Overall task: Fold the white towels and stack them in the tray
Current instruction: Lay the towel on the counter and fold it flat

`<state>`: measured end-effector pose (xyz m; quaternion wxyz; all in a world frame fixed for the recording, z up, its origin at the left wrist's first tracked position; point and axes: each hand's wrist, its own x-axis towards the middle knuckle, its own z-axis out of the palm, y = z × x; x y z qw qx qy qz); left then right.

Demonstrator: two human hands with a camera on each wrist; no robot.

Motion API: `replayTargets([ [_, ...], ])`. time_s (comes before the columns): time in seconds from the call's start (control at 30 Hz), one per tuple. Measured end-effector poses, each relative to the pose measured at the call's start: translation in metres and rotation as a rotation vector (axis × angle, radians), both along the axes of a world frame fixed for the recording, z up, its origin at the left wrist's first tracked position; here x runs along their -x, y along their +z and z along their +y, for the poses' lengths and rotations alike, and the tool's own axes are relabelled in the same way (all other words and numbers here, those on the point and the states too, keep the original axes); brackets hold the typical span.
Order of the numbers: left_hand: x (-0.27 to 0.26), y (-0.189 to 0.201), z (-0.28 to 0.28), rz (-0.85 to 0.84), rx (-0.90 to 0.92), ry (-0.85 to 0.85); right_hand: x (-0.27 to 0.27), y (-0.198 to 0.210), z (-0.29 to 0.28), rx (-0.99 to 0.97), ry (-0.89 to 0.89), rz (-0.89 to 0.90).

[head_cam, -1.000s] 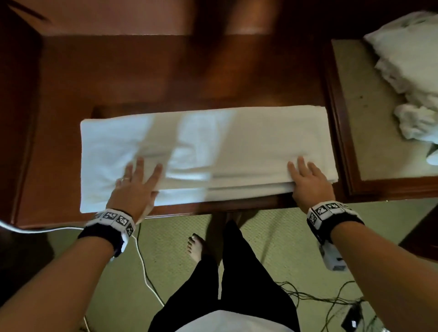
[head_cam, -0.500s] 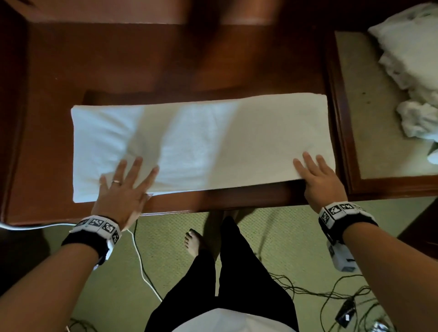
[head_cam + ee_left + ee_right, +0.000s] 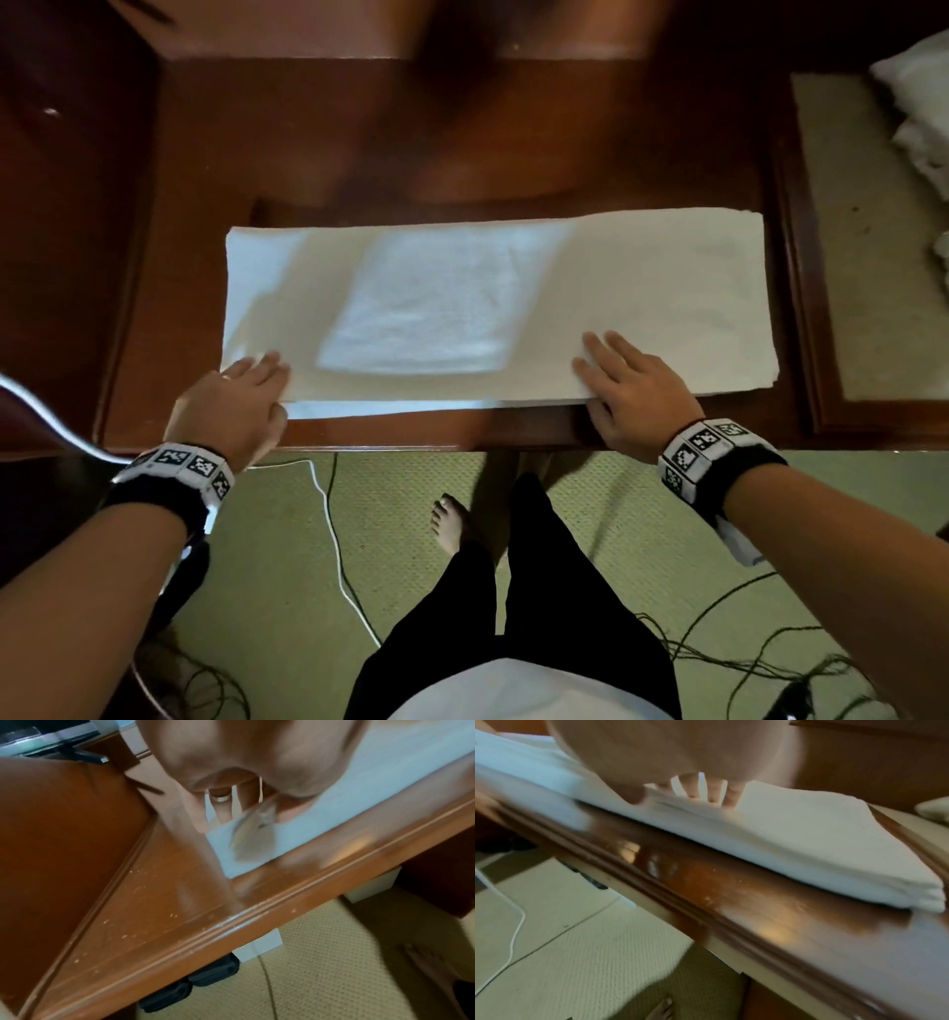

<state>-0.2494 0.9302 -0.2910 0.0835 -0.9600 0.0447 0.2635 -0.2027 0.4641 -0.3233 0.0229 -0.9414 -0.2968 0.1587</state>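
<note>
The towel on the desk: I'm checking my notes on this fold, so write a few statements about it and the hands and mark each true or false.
1. The folded towel lies flat as a long strip on the wooden desk. True.
2. The left hand lifts a corner high off the desk. False: it rests on the towel's near left edge.
3. The right hand lies on the towel's near edge, fingers straight. True.
4. The towel lies in the tray. False: the tray is to its right.
5. More white towels lie at far right. True.
</note>
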Motion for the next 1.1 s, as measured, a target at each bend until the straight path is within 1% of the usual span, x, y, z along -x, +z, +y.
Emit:
replayTargets([
  [0.07,-0.007,0.011,-0.012,-0.003,-0.01,0.037,-0.001,0.007,0.006,-0.035,-0.036,-0.015],
  [0.13,-0.024,0.018,-0.029,-0.054,-0.045,0.031,-0.011,0.012,0.022,-0.084,-0.143,-0.029],
  [0.17,-0.034,0.018,-0.04,-0.096,-0.023,0.036,-0.016,0.013,0.034,-0.088,-0.188,-0.014],
  [0.23,-0.046,0.008,-0.062,-0.137,0.073,0.033,-0.019,0.008,0.057,-0.03,-0.22,0.034],
  [0.27,-0.049,-0.002,-0.073,-0.116,0.105,0.003,-0.016,0.001,0.066,0.011,-0.221,0.073],
  [0.33,-0.046,-0.022,-0.084,-0.017,0.125,-0.035,-0.006,-0.008,0.074,0.072,-0.238,0.151],
  [0.37,-0.041,-0.031,-0.079,0.012,0.125,-0.015,-0.004,-0.009,0.074,0.084,-0.244,0.174],
  [0.43,-0.03,-0.04,-0.051,0.026,0.122,0.105,-0.004,-0.007,0.068,0.09,-0.231,0.209],
  [0.5,-0.023,-0.037,-0.022,0.053,0.094,0.226,-0.008,-0.002,0.065,0.1,-0.196,0.247],
  [0.53,-0.025,-0.033,-0.014,0.081,0.068,0.256,-0.011,0.001,0.065,0.093,-0.188,0.245],
  [0.6,-0.034,-0.026,-0.018,0.097,0.045,0.301,-0.019,0.006,0.071,0.044,-0.21,0.196],
  [0.63,-0.041,-0.024,-0.029,0.057,0.058,0.304,-0.025,0.006,0.076,0.01,-0.229,0.163],
  [0.7,-0.053,-0.025,-0.062,-0.027,0.11,0.231,-0.039,0.004,0.088,-0.047,-0.243,0.095],
  [0.8,-0.062,-0.041,-0.123,-0.073,0.197,0.065,-0.055,-0.011,0.097,-0.067,-0.199,0.065],
  [0.87,-0.063,-0.052,-0.154,-0.102,0.22,0.04,-0.062,-0.023,0.086,-0.048,-0.18,0.062],
  [0.97,-0.061,-0.063,-0.167,-0.12,0.233,0.09,-0.064,-0.032,0.033,-0.001,-0.173,0.02],
  [1.03,-0.061,-0.064,-0.167,-0.127,0.231,0.105,-0.062,-0.031,-0.021,0.042,-0.252,0.012],
  [1.1,-0.063,-0.064,-0.169,-0.132,0.231,0.118,-0.058,-0.026,-0.075,0.093,-0.422,0.03],
])
